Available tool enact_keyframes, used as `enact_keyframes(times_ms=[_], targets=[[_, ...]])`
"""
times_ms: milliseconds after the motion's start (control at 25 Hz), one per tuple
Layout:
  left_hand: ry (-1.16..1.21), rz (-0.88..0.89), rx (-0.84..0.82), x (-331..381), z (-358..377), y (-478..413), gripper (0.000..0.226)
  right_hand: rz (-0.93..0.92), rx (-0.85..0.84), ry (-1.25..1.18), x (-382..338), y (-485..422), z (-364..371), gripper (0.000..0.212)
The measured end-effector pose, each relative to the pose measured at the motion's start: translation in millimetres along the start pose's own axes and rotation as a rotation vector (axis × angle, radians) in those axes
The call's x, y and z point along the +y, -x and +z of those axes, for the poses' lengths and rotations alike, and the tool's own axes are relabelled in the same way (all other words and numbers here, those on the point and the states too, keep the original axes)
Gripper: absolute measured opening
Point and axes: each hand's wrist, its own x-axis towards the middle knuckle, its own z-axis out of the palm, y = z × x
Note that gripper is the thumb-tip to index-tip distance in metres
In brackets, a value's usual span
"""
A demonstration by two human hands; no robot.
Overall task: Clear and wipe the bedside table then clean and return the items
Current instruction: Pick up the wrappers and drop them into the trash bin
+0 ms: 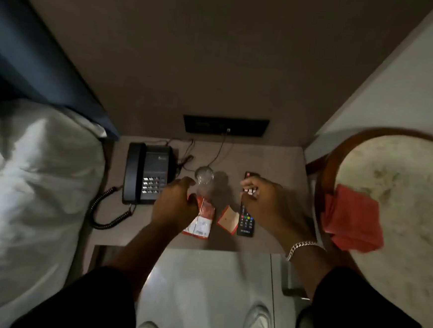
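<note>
The bedside table point(275, 163) carries a black telephone point(147, 174), a clear drinking glass point(204, 175), a black remote control point(246, 223) and two red-and-white packets point(200, 222) point(228, 217). My left hand point(176, 202) wraps around the left side and base of the glass, above the larger packet. My right hand point(264, 201) lies across the upper half of the remote with its fingers curled round it; buttons show between the fingertips. The remote's lower end sticks out below the hand.
A red cloth point(350, 221) lies on the round seat of a wooden chair point(403, 178) to the right. A white pillow point(33, 170) on the bed borders the table's left. The coiled phone cord point(103, 206) hangs at the front left. A dark socket panel point(225, 125) is on the wall.
</note>
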Motion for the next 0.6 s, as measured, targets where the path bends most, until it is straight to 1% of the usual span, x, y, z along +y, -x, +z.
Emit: enact_keyframes(times_ms=[40, 200, 240, 320, 400, 440, 480, 560, 600], targets=[[-0.005, -0.049, -0.016, -17, 24, -1, 0.031, 0.035, -0.034, -0.011, 23, -3, 23, 0.023], [-0.043, -0.182, -0.015, -75, 99, -6, 0.032, 0.086, -0.146, 0.122, 80, -11, 103, 0.035], [-0.053, -0.202, 0.004, -86, 113, -9, 0.034, 0.073, -0.151, 0.163, 88, -12, 117, 0.04], [-0.075, -0.214, 0.068, -98, 133, -17, 0.039, -0.014, -0.161, 0.253, 103, -17, 137, 0.055], [-0.002, -0.237, 0.128, -108, 151, -24, 0.046, -0.122, -0.194, 0.351, 113, -20, 151, 0.067], [0.059, -0.248, 0.167, -109, 155, -25, 0.047, -0.177, -0.189, 0.404, 113, -20, 153, 0.067], [0.114, -0.261, 0.202, -111, 157, -25, 0.045, -0.227, -0.175, 0.45, 113, -22, 155, 0.061], [0.229, -0.306, 0.259, -118, 160, -24, 0.034, -0.274, -0.145, 0.482, 111, -28, 160, 0.044], [0.297, -0.334, 0.269, -121, 159, -21, 0.031, -0.262, -0.135, 0.47, 109, -30, 162, 0.035]])
